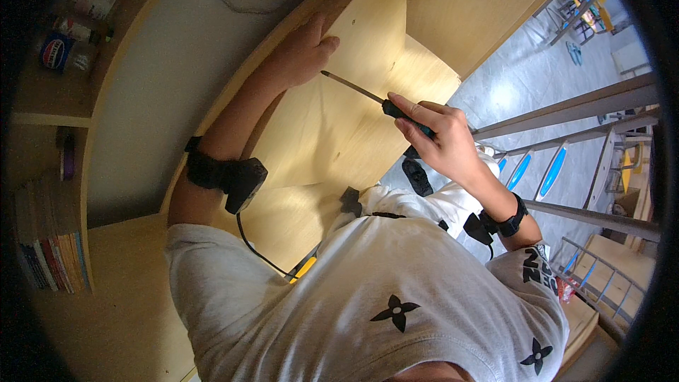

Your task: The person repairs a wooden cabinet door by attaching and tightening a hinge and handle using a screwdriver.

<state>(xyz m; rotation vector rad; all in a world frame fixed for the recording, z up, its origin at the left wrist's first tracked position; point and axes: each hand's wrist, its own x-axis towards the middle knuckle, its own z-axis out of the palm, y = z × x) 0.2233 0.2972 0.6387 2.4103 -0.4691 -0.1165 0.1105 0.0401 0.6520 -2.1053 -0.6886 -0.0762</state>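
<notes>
My right hand [442, 138], at two o'clock, grasps the screwdriver [373, 97] by its dark handle [389, 108], with the forefinger laid along it. The shaft runs from there toward ten o'clock, and its tip [325, 73] lies near twelve, just below my left hand [300, 56] and in front of the pale panel [368, 35]. Whether the tip touches wood, I can't tell. My left fingers curl in at the panel's edge, a little before twelve; their ends are hidden, so I can't say if they clench or only rest there.

To do this well, I'd judge, I should bring the shaft square to whatever the tip must seat in; it seems to cross the panel at a slant. Light turns first, pressure straight down the shaft. The left hand should steady the panel but stand farther off the tip's line, since a slip could jab it.

As for containers, the shelf [49, 119] spans eight to ten o'clock. Its upper bay, toward ten, holds jars [95, 1] and a blue-labelled tub [55, 53]; their contents I can't make out. Its lower bay has a purple roll [67, 159] at nine and upright books [56, 258], packed side by side, past eight.
</notes>
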